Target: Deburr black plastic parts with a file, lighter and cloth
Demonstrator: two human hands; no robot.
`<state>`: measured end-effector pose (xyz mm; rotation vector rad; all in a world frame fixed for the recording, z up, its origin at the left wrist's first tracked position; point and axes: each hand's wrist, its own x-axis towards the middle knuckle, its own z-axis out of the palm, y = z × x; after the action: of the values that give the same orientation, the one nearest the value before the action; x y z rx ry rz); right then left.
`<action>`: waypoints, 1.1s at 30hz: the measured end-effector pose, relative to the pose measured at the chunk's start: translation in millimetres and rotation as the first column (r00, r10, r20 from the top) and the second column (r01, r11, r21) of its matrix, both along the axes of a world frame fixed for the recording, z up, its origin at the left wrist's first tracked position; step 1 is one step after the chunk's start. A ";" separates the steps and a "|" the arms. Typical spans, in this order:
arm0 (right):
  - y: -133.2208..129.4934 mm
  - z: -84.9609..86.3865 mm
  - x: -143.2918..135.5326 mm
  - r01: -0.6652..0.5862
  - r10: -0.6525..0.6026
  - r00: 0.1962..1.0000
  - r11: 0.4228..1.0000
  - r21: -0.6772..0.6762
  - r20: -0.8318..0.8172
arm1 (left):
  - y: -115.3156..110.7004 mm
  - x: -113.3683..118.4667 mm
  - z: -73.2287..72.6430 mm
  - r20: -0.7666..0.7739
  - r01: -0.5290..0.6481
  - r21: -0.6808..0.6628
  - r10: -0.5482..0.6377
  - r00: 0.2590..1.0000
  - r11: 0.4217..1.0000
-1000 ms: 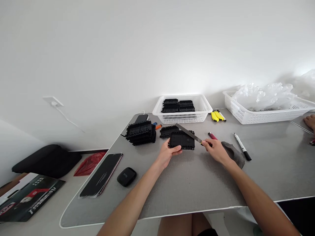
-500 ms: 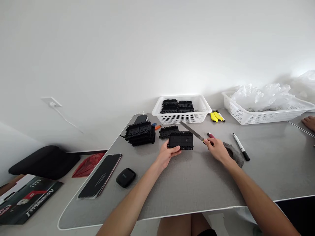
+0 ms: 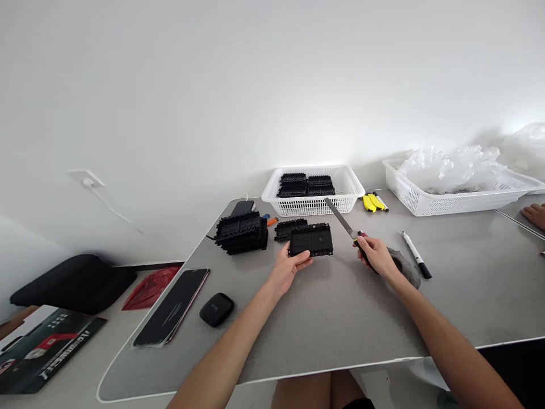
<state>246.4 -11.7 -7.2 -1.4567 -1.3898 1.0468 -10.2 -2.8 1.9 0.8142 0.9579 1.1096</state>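
Observation:
Held by its left end in my left hand (image 3: 289,266) is a black rectangular plastic tray (image 3: 317,240) with a notched rim, tilted above the table. My right hand (image 3: 374,254) is wrapped round the dark handle of a flat file (image 3: 339,217), whose blade points up and left, apart from the tray. Behind the held piece lies another black plastic tray (image 3: 286,229). A stack of similar trays (image 3: 240,234) stands to the left. Under my right wrist rests a grey cloth (image 3: 406,268), partly hidden by the hand.
At the wall stands a white basket (image 3: 355,196) with several black trays; right of it, another white basket (image 3: 464,203) with plastic bags. A marker (image 3: 417,254), yellow-handled tools (image 3: 373,202), a phone (image 3: 172,307) and a black case (image 3: 217,309) lie around. A co-worker's hand (image 3: 534,215) is far right.
The file has moved away from the tray's right corner, and its blade now points more steeply upward. The tray's right end has risen slightly. My left grip is the same.

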 end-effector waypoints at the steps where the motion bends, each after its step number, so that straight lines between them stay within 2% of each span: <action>1: -1.3 1.1 -3.4 -0.030 0.028 0.996 0.999 -0.023 -0.088 | -1.1 1.0 0.4 0.010 0.025 0.013 -0.025 1.000 1.000; 3: -4.8 2.8 -12.2 -0.071 0.064 0.979 0.997 -0.030 -0.191 | -3.9 4.0 1.2 0.034 0.098 0.037 -0.099 0.994 0.995; 8: -10.5 2.5 -24.4 -0.104 0.097 0.977 0.994 -0.030 -0.192 | -9.9 10.8 -0.1 0.048 0.296 0.008 -0.296 0.954 0.955; 14: -10.0 5.9 -18.9 -0.032 0.023 0.971 0.999 -0.034 -0.238 | -7.3 7.4 -4.5 -0.142 0.260 0.023 -0.255 0.957 0.965; 17: -10.3 8.3 -18.1 -0.044 0.036 0.977 0.998 -0.034 -0.212 | -6.7 4.8 -5.3 -0.310 0.299 0.085 -0.260 0.915 0.950; 21: -10.5 6.8 -20.4 -0.110 0.101 0.980 0.993 -0.043 -0.169 | -9.6 6.2 -4.7 -0.528 0.429 0.201 -0.271 0.805 0.881; 25: -10.6 3.8 -23.5 -0.168 0.158 0.971 0.985 -0.042 -0.182 | -11.6 9.1 -2.2 -0.547 0.541 0.238 -0.349 0.761 0.807; 29: -9.0 2.0 -22.3 -0.176 0.178 0.968 0.984 0.027 -0.175 | -9.3 7.2 -5.0 -0.503 0.519 0.196 -0.369 0.782 0.832; 31: -7.5 1.0 -20.1 -0.151 0.158 0.977 0.987 0.056 -0.144 | -6.9 5.2 -8.1 -0.489 0.457 0.189 -0.320 0.811 0.869; 33: -6.3 0.0 -18.4 -0.126 0.134 0.986 0.988 0.084 -0.099 | -4.4 3.4 -11.0 -0.506 0.359 0.219 -0.209 0.837 0.907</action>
<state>228.1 -18.1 -7.2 -1.2510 -1.4501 1.1219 -6.8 -7.3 -9.1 1.4879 1.0281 0.8127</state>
